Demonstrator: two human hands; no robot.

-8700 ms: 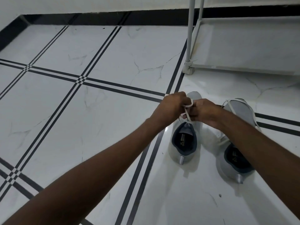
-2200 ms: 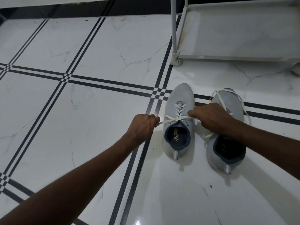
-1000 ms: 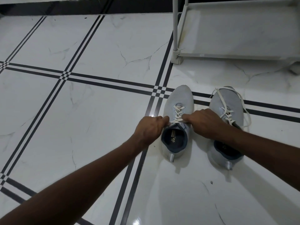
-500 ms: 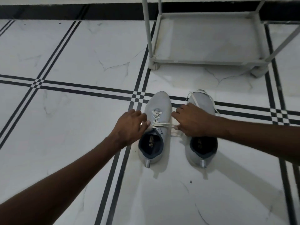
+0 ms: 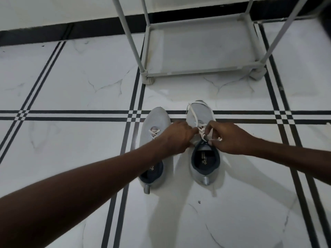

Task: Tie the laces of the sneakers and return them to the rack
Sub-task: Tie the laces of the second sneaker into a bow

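Two light grey sneakers stand side by side on the tiled floor, toes pointing away from me. The left sneaker (image 5: pixel 155 120) has its white laces drawn in over the tongue; my forearm covers its middle. The right sneaker (image 5: pixel 200 113) has loose white laces (image 5: pixel 194 115) looping over its toe. My left hand (image 5: pixel 179 136) and my right hand (image 5: pixel 227 138) meet over the right sneaker's tongue, each pinching a strand of its laces. The white metal rack (image 5: pixel 202 70) stands just beyond the shoes, its bottom shelf bare.
The floor is white marble tile with black double stripes (image 5: pixel 71 115) crossing it. A black skirting band (image 5: pixel 53 33) runs along the wall at the top. The rack's slanted posts (image 5: pixel 129 33) rise at its left and right corners.
Both hands have left the left sneaker's laces and moved right onto the right sneaker's laces. The view has swung so the rack sits nearer the centre.
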